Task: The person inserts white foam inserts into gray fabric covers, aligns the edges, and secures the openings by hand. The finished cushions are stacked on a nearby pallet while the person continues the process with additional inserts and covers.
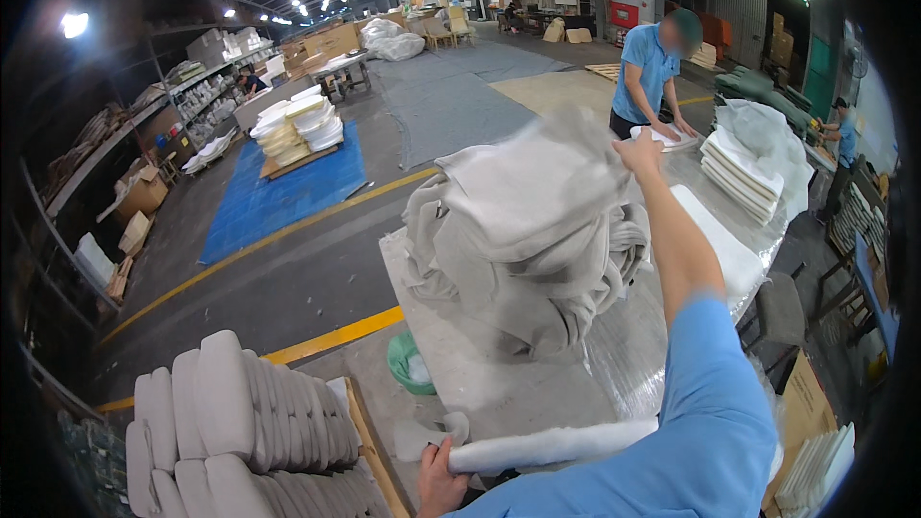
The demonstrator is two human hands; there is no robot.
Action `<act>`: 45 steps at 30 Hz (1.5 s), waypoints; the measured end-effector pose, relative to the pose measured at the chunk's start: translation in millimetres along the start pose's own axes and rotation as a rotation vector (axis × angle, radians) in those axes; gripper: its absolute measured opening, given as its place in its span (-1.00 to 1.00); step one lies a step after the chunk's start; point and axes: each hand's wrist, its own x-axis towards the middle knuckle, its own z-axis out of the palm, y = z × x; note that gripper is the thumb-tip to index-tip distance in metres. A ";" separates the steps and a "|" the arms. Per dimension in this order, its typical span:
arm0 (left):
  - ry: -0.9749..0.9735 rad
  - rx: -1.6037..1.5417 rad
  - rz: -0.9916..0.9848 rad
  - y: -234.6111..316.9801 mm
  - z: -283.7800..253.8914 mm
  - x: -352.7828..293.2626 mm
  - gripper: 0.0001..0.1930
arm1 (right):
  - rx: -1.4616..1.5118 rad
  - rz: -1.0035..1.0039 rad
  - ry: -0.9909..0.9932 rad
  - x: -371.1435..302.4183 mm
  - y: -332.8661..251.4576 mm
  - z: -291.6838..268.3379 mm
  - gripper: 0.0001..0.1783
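Close to my body, my left hand is closed on the end of a long white padded cushion insert, which lies along the near table edge, partly behind my sleeve. A small piece of grey fabric lies just beyond that hand. My right arm reaches far forward over the table. At its end my right hand is closed on the edge of a grey fabric cover, raised and blurred at the top of a heaped pile of grey covers.
Stacked grey cushions stand at lower left beside a green bin. Across the table, a person in blue presses on a white pad. White pads are stacked at right. A dark chair stands by the right edge.
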 end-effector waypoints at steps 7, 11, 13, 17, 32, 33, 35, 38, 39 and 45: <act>-0.104 0.180 -0.067 9.4 -12.4 9.0 -0.23 | 0.028 -0.594 -0.238 -44.8 -50.2 35.3 -0.10; -0.123 0.225 -0.119 16.1 -25.2 5.1 -0.16 | -0.200 -0.490 -0.473 -86.9 -52.7 80.2 -0.10; -0.125 0.216 -0.110 8.6 -17.4 4.9 -0.14 | -0.229 -0.372 -0.550 -94.5 -22.9 97.8 -0.07; -0.095 0.232 -0.069 -13.6 -0.2 3.0 -0.15 | -0.205 -0.371 -0.550 -78.4 -5.9 100.1 -0.07; -0.203 0.198 -0.142 32.3 -21.4 28.4 -0.12 | 0.060 -0.633 -1.448 -339.3 206.2 -161.8 -0.19; -0.208 0.207 -0.137 34.1 -22.1 29.4 -0.13 | 0.046 -0.631 -1.289 -361.6 222.7 -163.9 -0.23; -0.220 0.207 -0.110 32.0 -25.3 28.6 -0.16 | 0.020 -0.618 -1.078 -386.1 242.7 -163.0 -0.31; -0.233 0.211 -0.088 23.6 -30.2 24.0 -0.21 | -0.002 -0.659 -0.958 -401.2 256.9 -163.9 -0.41; -0.239 0.232 -0.108 26.0 -35.8 19.0 -0.22 | -0.005 -0.702 -0.936 -403.1 253.5 -170.4 -0.43; -0.368 0.187 -0.071 7.7 -51.1 -14.8 -0.18 | -0.053 -0.655 -1.012 -430.2 254.1 -184.1 -0.41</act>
